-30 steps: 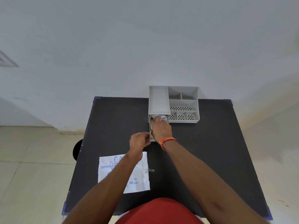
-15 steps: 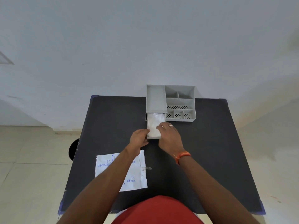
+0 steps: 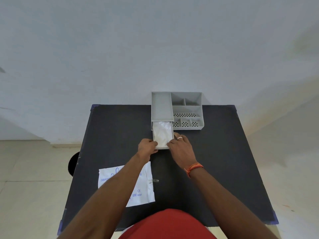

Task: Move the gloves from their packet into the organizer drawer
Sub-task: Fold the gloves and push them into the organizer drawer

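A grey organizer stands at the table's far edge, its drawer pulled out toward me. Clear plastic gloves lie bunched inside the drawer. My left hand grips the drawer's near left corner, fingers curled on its front. My right hand rests at the near right corner, fingertips touching the drawer wall and the gloves' edge. The white glove packet with blue print lies flat near my left forearm, partly hidden by it.
The black table has blue-taped corners. A small clear scrap lies beside the packet. A dark round object sits on the floor left of the table. The wall is right behind the organizer.
My right hand has drawn back out of the drawer to its near right corner, uncovering the gloves. My left hand has stayed at the drawer's left front corner.
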